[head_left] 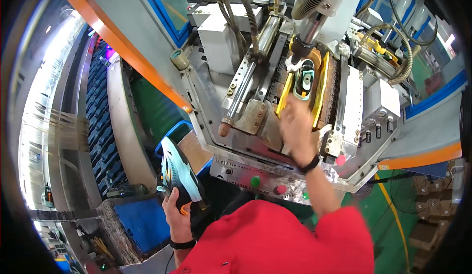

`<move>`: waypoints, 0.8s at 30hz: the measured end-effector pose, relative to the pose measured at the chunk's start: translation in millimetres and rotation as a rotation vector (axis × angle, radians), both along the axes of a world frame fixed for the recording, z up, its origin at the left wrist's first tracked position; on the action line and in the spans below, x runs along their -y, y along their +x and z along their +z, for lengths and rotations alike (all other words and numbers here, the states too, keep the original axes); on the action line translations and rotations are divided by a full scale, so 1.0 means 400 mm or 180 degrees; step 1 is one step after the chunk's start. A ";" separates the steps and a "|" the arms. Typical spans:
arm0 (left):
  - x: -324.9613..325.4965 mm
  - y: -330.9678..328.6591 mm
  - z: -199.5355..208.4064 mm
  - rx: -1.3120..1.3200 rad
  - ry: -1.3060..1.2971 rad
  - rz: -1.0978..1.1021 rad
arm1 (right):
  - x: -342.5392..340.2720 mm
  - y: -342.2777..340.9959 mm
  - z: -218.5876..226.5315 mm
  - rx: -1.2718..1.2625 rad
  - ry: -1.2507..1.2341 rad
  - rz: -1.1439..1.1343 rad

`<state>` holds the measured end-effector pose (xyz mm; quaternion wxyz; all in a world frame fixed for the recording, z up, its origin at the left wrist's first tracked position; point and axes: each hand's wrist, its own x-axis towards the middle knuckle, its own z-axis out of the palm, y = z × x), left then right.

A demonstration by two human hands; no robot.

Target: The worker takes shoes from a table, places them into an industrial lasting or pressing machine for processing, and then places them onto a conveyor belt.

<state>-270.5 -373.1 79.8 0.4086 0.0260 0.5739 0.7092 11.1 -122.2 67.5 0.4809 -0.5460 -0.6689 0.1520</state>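
Facing a big gray machine | we grip a light blue shoe on its left, left hand fingers around the low end | our right hand, blurry, is by another shoe in the machine; can't tell if those fingers are open | round green button in front

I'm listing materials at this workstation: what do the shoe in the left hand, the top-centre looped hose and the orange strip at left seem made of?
Shoe: probably synthetic; pale-blue parts look smooth, like foam or coated fabric.
Looped hose: dull brownish-grey ribs; flexible metal or plastic, can't tell which.
Orange strip: likely painted metal, with even colour and slight sheen.
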 end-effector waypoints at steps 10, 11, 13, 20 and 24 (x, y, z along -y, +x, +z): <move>-0.007 0.112 0.037 0.0073 -0.0086 -0.0415 | 0.320 -0.150 -0.590 0.1028 -0.0614 0.1306; 0.006 0.116 0.039 0.0029 -0.0053 -0.0476 | 0.329 -0.154 -0.592 0.1230 -0.0528 0.1223; 0.011 0.117 0.041 0.0096 0.0024 -0.0470 | 0.329 -0.155 -0.558 0.0872 -0.0804 0.1271; 0.042 0.098 0.029 0.0184 0.0111 -0.0418 | 0.058 0.024 0.068 -0.0544 0.0267 -0.0081; 0.041 0.114 0.025 0.0223 0.0162 -0.0366 | -0.311 0.224 0.438 -0.1300 0.2537 -0.0476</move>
